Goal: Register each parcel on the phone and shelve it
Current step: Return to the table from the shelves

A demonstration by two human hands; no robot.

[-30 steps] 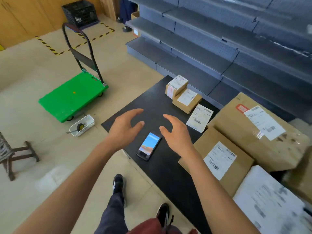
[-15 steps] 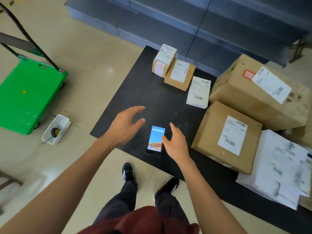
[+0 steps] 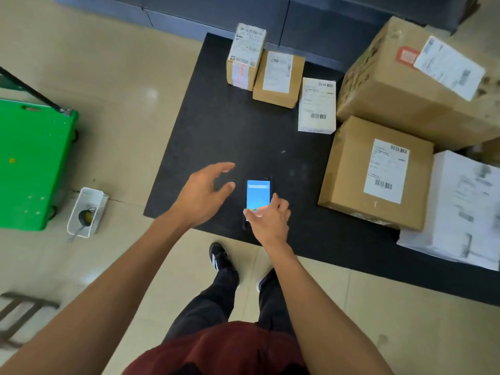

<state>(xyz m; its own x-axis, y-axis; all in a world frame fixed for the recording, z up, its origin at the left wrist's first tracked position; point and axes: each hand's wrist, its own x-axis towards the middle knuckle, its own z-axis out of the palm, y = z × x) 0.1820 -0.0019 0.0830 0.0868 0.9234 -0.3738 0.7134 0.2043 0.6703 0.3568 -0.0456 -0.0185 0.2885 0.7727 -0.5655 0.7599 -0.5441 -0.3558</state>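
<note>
A phone (image 3: 258,194) with a lit blue screen lies on the black table (image 3: 216,125) near its front edge. My right hand (image 3: 269,221) covers the phone's lower end, with the thumb on the screen's bottom and the fingers curled at its side. My left hand (image 3: 201,197) hovers just left of the phone, fingers spread and holding nothing. Labelled parcels sit on the table: two small boxes (image 3: 246,56) (image 3: 278,75) at the back, a flat white packet (image 3: 317,105), a medium box (image 3: 376,171), a large box (image 3: 416,85) and a white parcel (image 3: 465,209).
Grey shelving (image 3: 297,17) runs behind the table. A green platform trolley (image 3: 29,163) stands on the floor at the left, with a small white basket (image 3: 86,212) beside it. My feet are at the table's front edge.
The view has tilted down over the table. My right hand has come down onto the phone's lower end; my left hand stays spread beside it.
</note>
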